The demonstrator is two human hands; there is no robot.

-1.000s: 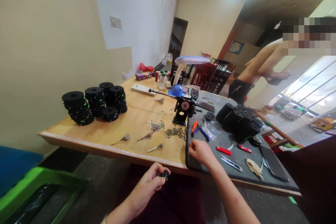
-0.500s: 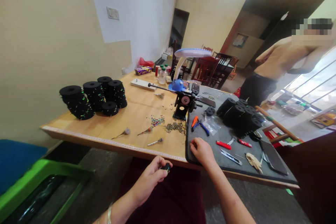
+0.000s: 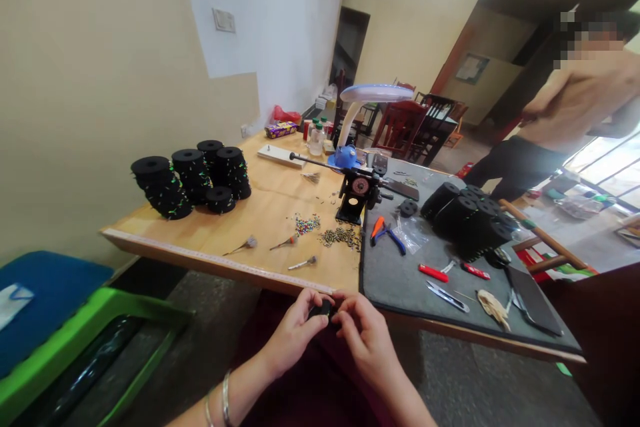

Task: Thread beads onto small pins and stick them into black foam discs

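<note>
My left hand and my right hand meet just below the front edge of the wooden table. Both pinch a small black piece between their fingertips. On the table above them lie three small brushes, a pile of coloured beads and a pile of small metal bits. A black hand-crank winding device stands behind those.
Stacks of black spools stand at the table's left, more on the grey mat with pliers, red tools and a knife. A desk lamp stands behind. A person stands right; a green stool is left.
My right hand left the grey mat and came down to my left hand; both now hold the small black piece. The person at the right moved a little further right.
</note>
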